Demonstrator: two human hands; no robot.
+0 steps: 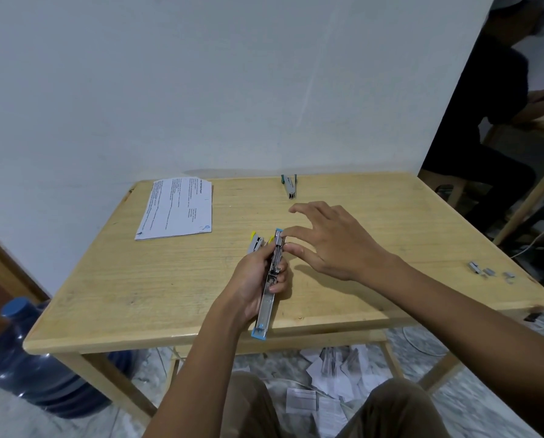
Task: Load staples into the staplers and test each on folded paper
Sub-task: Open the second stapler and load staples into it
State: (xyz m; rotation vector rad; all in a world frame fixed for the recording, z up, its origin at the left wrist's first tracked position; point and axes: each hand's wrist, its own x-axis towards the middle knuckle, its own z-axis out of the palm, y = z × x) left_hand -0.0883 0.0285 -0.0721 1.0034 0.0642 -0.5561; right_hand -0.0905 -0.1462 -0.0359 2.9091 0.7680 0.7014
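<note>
Lying flat near the far left corner of the pale wooden table [112, 273]: printed paper sheets [177, 208], with bare wood all around. Gripping the blue-tipped metal stapler [269, 286] near the front edge, swung open lengthwise: the left hand [251, 279], fingers curled around it. Peeking out just behind: a yellow-tipped stapler [256, 243]. Hovering spread, fingertips touching the blue stapler's far end: the right hand [330, 240]. Resting by the far edge: a teal stapler [289, 186]. Sitting near the right edge: loose staple strips [489, 271].
</note>
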